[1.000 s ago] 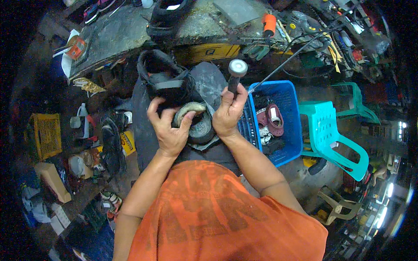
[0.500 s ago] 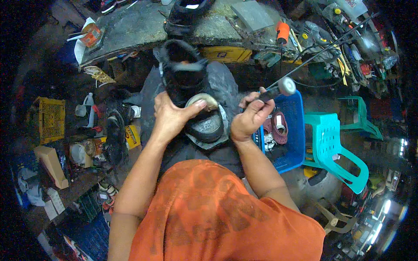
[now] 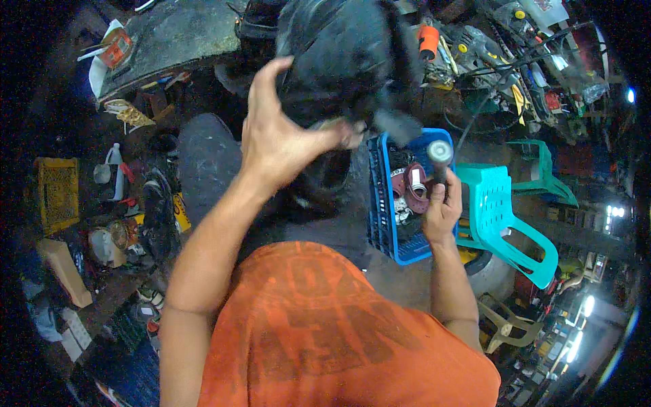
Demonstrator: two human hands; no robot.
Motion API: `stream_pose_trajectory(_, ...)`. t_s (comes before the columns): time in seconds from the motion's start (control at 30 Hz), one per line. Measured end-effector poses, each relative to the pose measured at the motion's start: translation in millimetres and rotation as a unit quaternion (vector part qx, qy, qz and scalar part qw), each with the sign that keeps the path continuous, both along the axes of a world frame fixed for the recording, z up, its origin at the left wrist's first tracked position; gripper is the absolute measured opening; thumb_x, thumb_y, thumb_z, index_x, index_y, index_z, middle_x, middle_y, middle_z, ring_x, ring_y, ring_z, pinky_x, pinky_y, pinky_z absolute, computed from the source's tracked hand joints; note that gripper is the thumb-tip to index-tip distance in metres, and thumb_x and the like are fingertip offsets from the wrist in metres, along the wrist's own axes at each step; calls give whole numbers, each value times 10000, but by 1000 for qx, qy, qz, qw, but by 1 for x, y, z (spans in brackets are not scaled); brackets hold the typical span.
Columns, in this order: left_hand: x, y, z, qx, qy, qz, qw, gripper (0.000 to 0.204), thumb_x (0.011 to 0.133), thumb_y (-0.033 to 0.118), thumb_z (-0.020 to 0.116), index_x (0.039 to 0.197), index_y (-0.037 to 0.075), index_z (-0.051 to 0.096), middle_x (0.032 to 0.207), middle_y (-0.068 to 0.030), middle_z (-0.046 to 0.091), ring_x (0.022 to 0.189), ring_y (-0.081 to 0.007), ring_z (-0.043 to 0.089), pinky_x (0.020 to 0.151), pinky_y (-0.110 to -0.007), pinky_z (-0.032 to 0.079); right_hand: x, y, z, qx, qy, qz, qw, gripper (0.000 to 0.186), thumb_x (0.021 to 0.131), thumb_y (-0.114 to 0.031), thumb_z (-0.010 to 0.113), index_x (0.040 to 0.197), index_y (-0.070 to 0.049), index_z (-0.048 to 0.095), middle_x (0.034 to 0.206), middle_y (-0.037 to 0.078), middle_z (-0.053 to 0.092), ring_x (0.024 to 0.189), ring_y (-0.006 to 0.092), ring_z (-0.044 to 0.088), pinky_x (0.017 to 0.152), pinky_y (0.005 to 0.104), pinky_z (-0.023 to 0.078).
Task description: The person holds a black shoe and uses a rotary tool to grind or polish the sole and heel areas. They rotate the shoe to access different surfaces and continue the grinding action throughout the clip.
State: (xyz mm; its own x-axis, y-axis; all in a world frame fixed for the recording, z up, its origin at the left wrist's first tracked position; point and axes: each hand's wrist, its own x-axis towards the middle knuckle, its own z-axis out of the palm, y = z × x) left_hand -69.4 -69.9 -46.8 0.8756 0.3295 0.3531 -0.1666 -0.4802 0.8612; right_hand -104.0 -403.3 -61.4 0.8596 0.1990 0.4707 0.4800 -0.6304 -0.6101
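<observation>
My left hand (image 3: 281, 139) is raised close to the camera and grips the edge of a large black boot (image 3: 342, 61) that it holds up in front of me. My right hand (image 3: 442, 209) is lower on the right, fist closed around the handle of a hammer (image 3: 439, 157) whose round metal head points up. The hammer hangs over a blue plastic crate (image 3: 385, 203). The boot is blurred and hides much of the workbench behind it.
The blue crate holds maroon sandals (image 3: 410, 184). A teal plastic chair (image 3: 502, 217) stands to its right. A cluttered workbench (image 3: 176, 34) with tools lies ahead. A yellow crate (image 3: 56, 191), bottles and shoes (image 3: 159, 210) lie on the floor at left.
My left hand has lifted the boot up toward the camera. My right hand with the hammer has drawn away to the right and down, over the blue crate.
</observation>
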Motion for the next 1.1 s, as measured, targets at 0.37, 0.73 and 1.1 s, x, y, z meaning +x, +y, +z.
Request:
stream_pose_trajectory(0.37,64,-32,3,159,106,-77,979,986,675,446,928,1505,172,470,1282,-252,593,1149,-488,664,988,-545,571,14,41,76,-258,85,73,960,304,948,-116,751,1252,-113,740,984,122,723,847,324,724,714,414,578)
stream_pose_trajectory(0.73,39,-17,21,144,78,-31,986,971,672,376,953,1489,161,476,1336,-232,605,1191,-462,654,1019,-516,556,27,68,98,-374,79,136,914,355,936,-177,716,1291,-180,723,891,84,673,760,314,693,655,438,568)
stream_pose_trajectory(1.1,-89,129,29,35,111,176,977,1157,653,36,881,1621,52,248,1371,-210,588,1248,-291,628,1090,-415,493,9,77,114,-151,112,174,967,346,915,-38,779,1257,-85,757,959,109,729,801,252,718,684,357,553)
